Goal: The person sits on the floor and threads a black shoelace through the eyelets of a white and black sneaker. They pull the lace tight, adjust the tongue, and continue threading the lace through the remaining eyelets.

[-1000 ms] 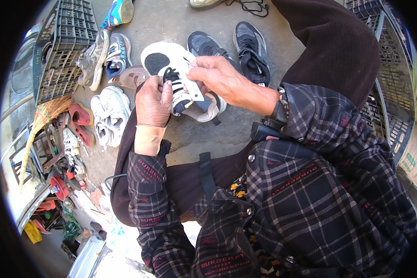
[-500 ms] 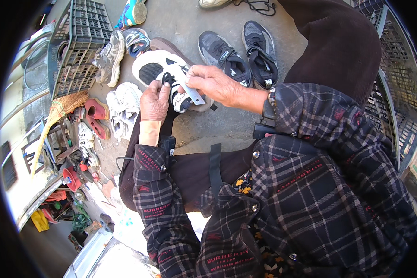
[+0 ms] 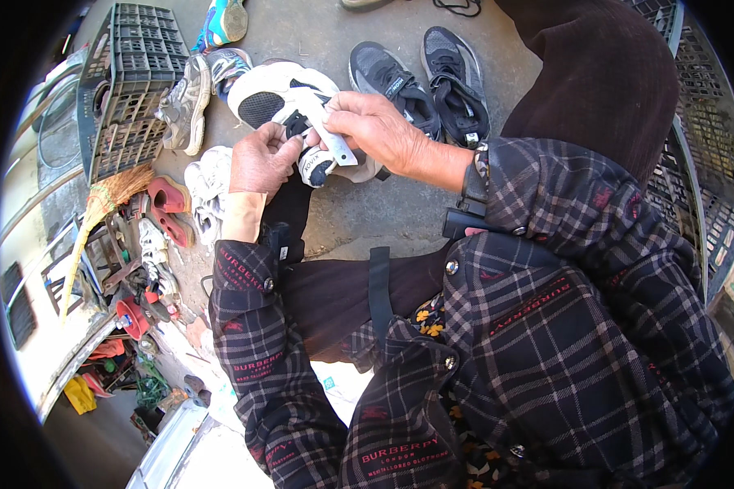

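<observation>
A white sneaker (image 3: 273, 81) with a black mesh toe and black laces lies in front of me, its toe pointing up and left. My left hand (image 3: 261, 161) pinches at the black lace area (image 3: 296, 125) over its tongue; the fingertips partly hide what they grip. In my right hand (image 3: 377, 129) is a flat pale strip (image 3: 339, 147) with a small hole at its near end, clasped between thumb and fingers. The strip lies slantwise over the sneaker's upper, and its far part reaches toward the laces.
Two dark grey sneakers (image 3: 455, 85) stand beyond my right hand. White shoes (image 3: 206, 191), a grey sneaker (image 3: 186, 106) and red clogs (image 3: 170, 196) lie to the left. A green plastic crate (image 3: 139, 85) and a straw broom (image 3: 118, 189) border that side; more crates (image 3: 709, 98) stand at right.
My left hand has turned slightly and shifted left and down, its fingers still at the laces. The strip in my right hand has moved a little up and left across the sneaker.
</observation>
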